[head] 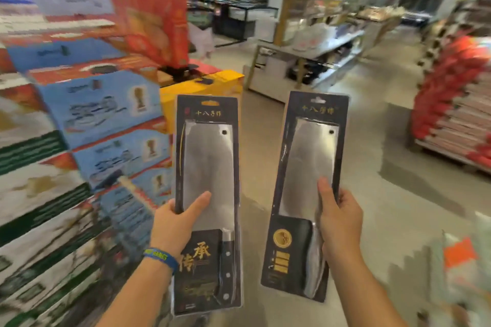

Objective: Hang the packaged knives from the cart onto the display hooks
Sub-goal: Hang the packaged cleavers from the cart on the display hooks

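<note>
Head view: left grip (175, 223) clamps left cleaver pack (207, 154), right grip (340, 218) right cleaver pack (310, 146); both black-carded, blades up.

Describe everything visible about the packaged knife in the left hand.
The packaged knife is a broad steel cleaver under clear plastic on a black card with gold characters and a hang slot on top. The blade has a hole near its upper right corner; the black riveted handle points down beside a black-and-gold label. The left hand holds it upright by its left edge, thumb across the front.
</note>
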Tool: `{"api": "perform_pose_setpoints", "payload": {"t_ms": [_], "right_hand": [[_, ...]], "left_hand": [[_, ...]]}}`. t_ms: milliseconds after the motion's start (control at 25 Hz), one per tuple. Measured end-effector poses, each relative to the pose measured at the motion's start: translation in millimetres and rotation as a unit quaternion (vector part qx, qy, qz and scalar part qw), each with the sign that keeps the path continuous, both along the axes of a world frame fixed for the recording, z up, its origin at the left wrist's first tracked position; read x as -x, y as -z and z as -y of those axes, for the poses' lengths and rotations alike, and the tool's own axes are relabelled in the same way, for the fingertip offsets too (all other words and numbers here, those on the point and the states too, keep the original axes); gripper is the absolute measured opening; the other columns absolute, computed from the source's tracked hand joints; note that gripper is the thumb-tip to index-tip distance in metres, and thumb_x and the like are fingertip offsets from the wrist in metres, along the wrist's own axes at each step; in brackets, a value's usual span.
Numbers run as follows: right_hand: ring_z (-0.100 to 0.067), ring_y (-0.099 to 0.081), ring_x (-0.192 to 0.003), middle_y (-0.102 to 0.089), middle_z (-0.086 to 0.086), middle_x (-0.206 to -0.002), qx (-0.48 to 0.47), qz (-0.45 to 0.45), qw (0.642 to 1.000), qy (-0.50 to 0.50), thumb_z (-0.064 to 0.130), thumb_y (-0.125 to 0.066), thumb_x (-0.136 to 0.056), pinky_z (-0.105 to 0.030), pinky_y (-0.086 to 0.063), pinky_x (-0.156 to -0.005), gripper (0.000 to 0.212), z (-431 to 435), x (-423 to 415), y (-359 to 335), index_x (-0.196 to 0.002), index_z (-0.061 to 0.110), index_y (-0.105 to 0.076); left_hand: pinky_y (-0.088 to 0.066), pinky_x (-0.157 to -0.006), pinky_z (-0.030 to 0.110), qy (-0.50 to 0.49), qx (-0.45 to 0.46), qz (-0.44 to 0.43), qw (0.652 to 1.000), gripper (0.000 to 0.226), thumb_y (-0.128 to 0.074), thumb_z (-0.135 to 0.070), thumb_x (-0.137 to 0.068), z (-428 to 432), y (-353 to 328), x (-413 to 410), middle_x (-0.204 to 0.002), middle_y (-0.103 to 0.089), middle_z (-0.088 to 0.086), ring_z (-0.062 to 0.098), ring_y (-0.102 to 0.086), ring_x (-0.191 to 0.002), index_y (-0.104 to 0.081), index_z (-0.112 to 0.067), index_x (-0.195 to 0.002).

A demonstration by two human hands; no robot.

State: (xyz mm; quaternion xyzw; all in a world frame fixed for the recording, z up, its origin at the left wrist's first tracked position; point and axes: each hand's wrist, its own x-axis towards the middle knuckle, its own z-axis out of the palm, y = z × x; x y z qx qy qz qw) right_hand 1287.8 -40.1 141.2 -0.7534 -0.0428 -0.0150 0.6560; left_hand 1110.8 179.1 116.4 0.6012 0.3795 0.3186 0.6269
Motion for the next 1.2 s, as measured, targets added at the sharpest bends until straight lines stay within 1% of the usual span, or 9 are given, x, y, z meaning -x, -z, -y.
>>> {"api": "perform_pose_setpoints", "payload": {"t_ms": [160, 280, 400, 480, 600, 760, 880, 1080, 1200], "right_hand": [[-0.006, -0.052, -0.052, -0.057, 0.011, -0.057, 0.013, 0.024, 0.997, 0.078, 0.075, -0.061, -0.08, -0.026, -0.046, -0.055, 0.062, 118.9, -90.4, -3.2, -0.069, 0.014, -0.053], [-0.02, -0.07, -0.074, -0.073, 0.0, -0.078, 0.0, 0.012, 0.989, 0.146, 0.072, -0.065, -0.082, -0.047, -0.059, -0.075, 0.058, 208.1, -141.6, -4.2, -0.084, 0.014, -0.068], [-0.02, -0.074, -0.081, -0.077, 0.001, -0.084, -0.033, 0.015, 0.974, 0.224, 0.092, -0.063, -0.062, -0.051, -0.061, -0.08, 0.074, 281.9, -175.7, -13.3, -0.089, 0.024, -0.075], [-0.014, -0.075, -0.079, -0.078, 0.008, -0.083, -0.044, 0.022, 0.959, 0.28, 0.096, -0.062, -0.056, -0.05, -0.062, -0.079, 0.068, 325.4, -190.4, -16.6, -0.09, 0.038, -0.076], [-0.027, -0.074, -0.082, -0.077, -0.004, -0.085, -0.048, 0.03, 0.93, 0.363, 0.092, -0.065, -0.06, -0.057, -0.06, -0.079, 0.076, 381.2, -201.3, -20.1, -0.092, 0.023, -0.074], [-0.018, -0.072, -0.073, -0.076, 0.003, -0.08, -0.026, 0.055, 0.868, 0.494, 0.082, -0.065, -0.07, -0.053, -0.06, -0.074, 0.055, 451.1, -210.4, -43.7, -0.088, 0.031, -0.073], [-0.027, -0.067, -0.071, -0.071, -0.018, -0.084, -0.026, 0.092, 0.814, 0.574, 0.073, -0.069, -0.078, -0.054, -0.057, -0.073, 0.064, 491.7, -221.9, -62.6, -0.087, 0.009, -0.069], [-0.006, -0.054, -0.051, -0.065, -0.006, -0.063, 0.027, 0.141, 0.714, 0.685, 0.069, -0.066, -0.076, -0.017, -0.042, -0.049, 0.061, 521.9, -241.9, -118.1, -0.073, 0.008, -0.065], [-0.014, -0.044, -0.052, -0.056, -0.023, -0.065, 0.075, 0.141, 0.655, 0.739, 0.065, -0.067, -0.083, -0.028, -0.037, -0.05, 0.071, 539.7, -241.2, -155.5, -0.072, -0.004, -0.055]], "left_hand": [[-0.04, -0.045, 0.021, 0.075, -0.026, 0.0, 0.997, 0.073, -0.074, -0.082, -0.043, 87.3, -4.7, -134.6, -0.049, -0.051, -0.008, 0.007, -0.046, -0.044, -0.059, -0.014, -0.066], [-0.056, -0.065, 0.039, 0.163, -0.02, -0.007, 0.986, 0.081, -0.075, -0.081, -0.041, 162.1, -11.2, -229.7, -0.069, -0.072, -0.002, 0.018, -0.069, -0.069, -0.072, -0.014, -0.086], [-0.057, -0.064, 0.044, 0.246, -0.02, -0.005, 0.969, 0.079, -0.078, -0.079, -0.043, 226.2, -21.1, -307.7, -0.07, -0.073, 0.01, 0.029, -0.071, -0.07, -0.072, -0.011, -0.082], [-0.053, -0.054, 0.034, 0.298, -0.026, 0.001, 0.954, 0.067, -0.082, -0.073, -0.05, 267.5, -27.8, -356.5, -0.063, -0.072, 0.003, 0.013, -0.069, -0.058, -0.071, -0.012, -0.076], [-0.042, -0.042, 0.014, 0.379, -0.014, 0.032, 0.925, 0.044, -0.082, -0.057, -0.057, 326.6, -35.5, -420.0, -0.048, -0.06, -0.012, -0.001, -0.054, -0.042, -0.067, -0.016, -0.066], [-0.042, -0.04, 0.013, 0.512, 0.009, 0.073, 0.856, 0.031, -0.082, -0.049, -0.061, 424.5, -51.4, -504.1, -0.048, -0.06, -0.01, 0.0, -0.054, -0.042, -0.07, -0.022, -0.054], [-0.044, -0.042, 0.011, 0.607, 0.0, 0.118, 0.786, 0.022, -0.081, -0.049, -0.063, 495.5, -73.3, -557.4, -0.056, -0.068, -0.012, 0.0, -0.063, -0.048, -0.074, -0.027, -0.062], [-0.06, -0.068, 0.038, 0.722, 0.02, 0.142, 0.677, 0.046, -0.082, -0.053, -0.06, 580.1, -130.4, -639.7, -0.081, -0.078, 0.001, 0.021, -0.075, -0.075, -0.076, -0.016, -0.087], [-0.058, -0.069, 0.031, 0.766, 0.025, 0.18, 0.617, 0.044, -0.081, -0.054, -0.058, 631.5, -169.5, -663.9, -0.082, -0.078, -0.007, 0.014, -0.075, -0.078, -0.076, -0.02, -0.086]]}}
